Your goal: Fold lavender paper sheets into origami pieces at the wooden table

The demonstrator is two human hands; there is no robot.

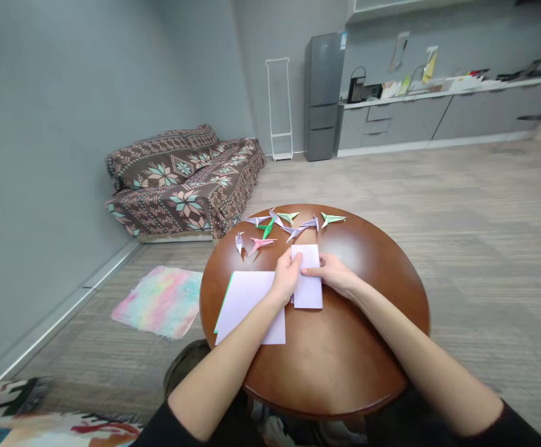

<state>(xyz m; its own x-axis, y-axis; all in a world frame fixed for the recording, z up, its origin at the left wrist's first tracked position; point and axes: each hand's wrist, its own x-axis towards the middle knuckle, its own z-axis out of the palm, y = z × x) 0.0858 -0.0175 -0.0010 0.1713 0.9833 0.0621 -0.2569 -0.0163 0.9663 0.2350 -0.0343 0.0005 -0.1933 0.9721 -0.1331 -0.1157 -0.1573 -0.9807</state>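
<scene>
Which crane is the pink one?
The pink paper crane lies near the front of the group, beyond the left hand; every other crane is lilac or green.

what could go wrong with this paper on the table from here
The loose lilac sheet reaches the rim of the round wooden table, and the left forearm lies across it, so an arm movement might drag it off. The folded lilac paper might slip askew between the left hand and right hand. The green paper crane sits near the far rim and could get knocked off.
</scene>
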